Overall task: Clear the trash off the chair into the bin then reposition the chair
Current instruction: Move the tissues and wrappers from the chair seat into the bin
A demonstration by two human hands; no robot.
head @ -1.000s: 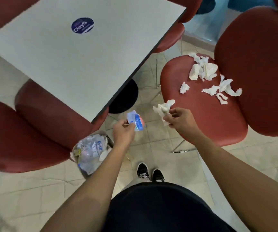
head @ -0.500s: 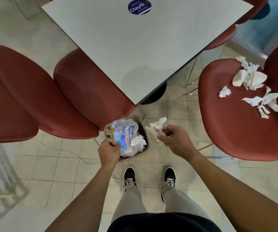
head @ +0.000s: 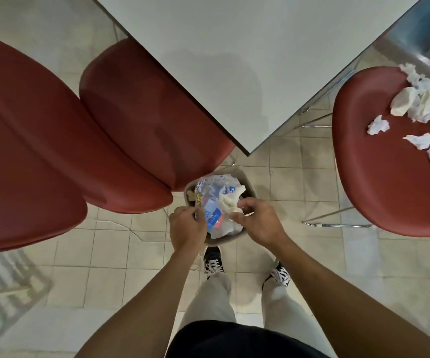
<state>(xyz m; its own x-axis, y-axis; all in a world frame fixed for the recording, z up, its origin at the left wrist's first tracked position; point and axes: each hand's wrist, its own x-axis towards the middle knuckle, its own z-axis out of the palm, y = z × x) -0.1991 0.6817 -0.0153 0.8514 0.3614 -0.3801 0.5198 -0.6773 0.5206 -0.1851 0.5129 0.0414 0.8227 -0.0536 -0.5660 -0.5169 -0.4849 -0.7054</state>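
In the bin (head: 243, 235), illegible wrapper print (head: 213, 215).

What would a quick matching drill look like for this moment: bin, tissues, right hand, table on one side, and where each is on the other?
Things:
1. bin
2. loose tissues
3. right hand
4. table

Places:
A. spread on the seat of the red chair at the right
B. on the floor at the table's corner, full of wrappers
C. over the bin, pinching a crumpled tissue
D. above the bin, at the top of the view

Pairs: 1-B, 2-A, 3-C, 4-D
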